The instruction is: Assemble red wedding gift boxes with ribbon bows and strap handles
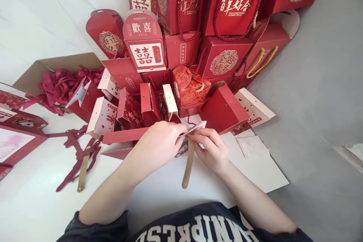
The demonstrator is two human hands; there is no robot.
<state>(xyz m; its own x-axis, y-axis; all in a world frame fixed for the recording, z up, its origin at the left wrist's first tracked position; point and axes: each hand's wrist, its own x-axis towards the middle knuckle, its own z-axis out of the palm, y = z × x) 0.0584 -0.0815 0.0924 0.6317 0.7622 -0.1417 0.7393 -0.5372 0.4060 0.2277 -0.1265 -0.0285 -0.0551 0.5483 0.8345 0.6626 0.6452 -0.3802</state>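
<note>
A small pale pink gift bag is held at its top edge between my two hands, its body mostly hidden behind them. My left hand is closed, pinching the bag's rim between thumb and fingers. My right hand is closed on the upper end of a tan strap, right against the bag's rim. The strap hangs down below the hands and has a brass-coloured stud near its lower end. The strap's upper end is hidden by my fingers.
Red gift boxes and bags are stacked behind the hands, with open bags in front. A cardboard box of dark red ribbons stands at left. More straps lie on the white table.
</note>
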